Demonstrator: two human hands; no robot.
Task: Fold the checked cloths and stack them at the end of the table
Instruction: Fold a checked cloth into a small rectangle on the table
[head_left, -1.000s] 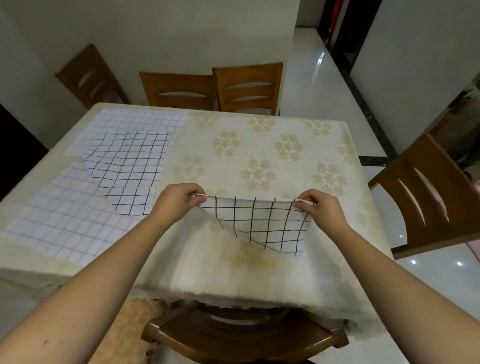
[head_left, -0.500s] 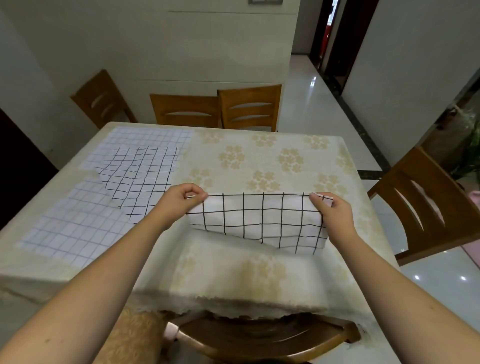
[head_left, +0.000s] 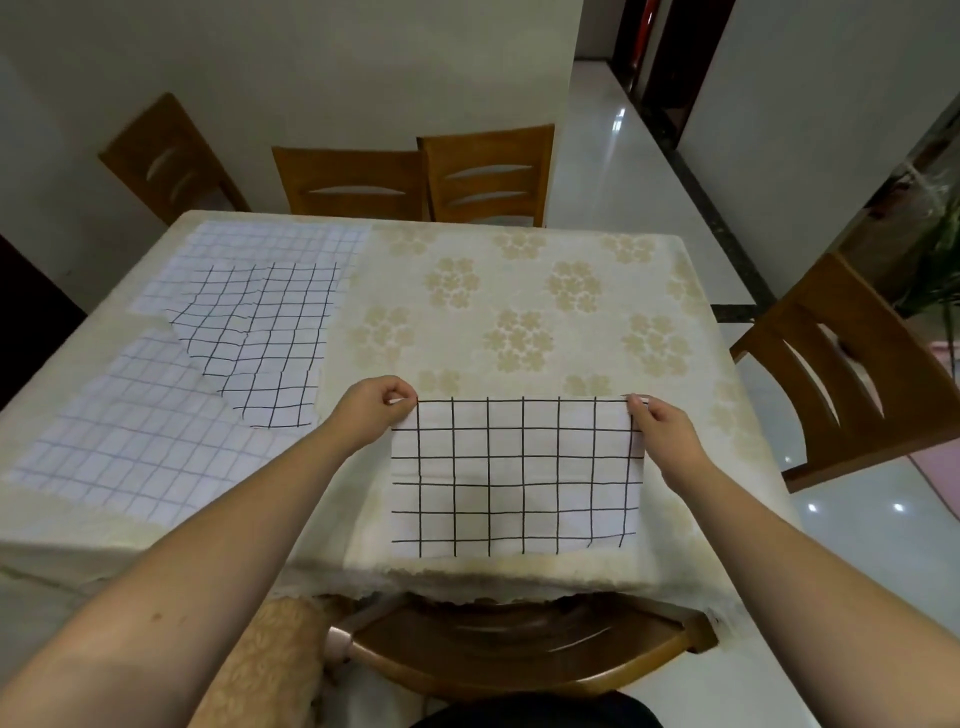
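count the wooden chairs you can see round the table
5: three beyond the far edge, one angled at far left, two side by side; one on the right; one tucked under the near edge.

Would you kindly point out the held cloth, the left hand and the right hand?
held cloth (head_left: 514, 478), head view, middle of its checked face.
left hand (head_left: 375, 410), head view, back of the hand.
right hand (head_left: 661, 431), head view, back of the hand.

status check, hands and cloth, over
Left hand and right hand each pinch a far corner of the bold-checked cloth. Cloth flat near table edge. Unfolded cloths lie left, nothing blocking.
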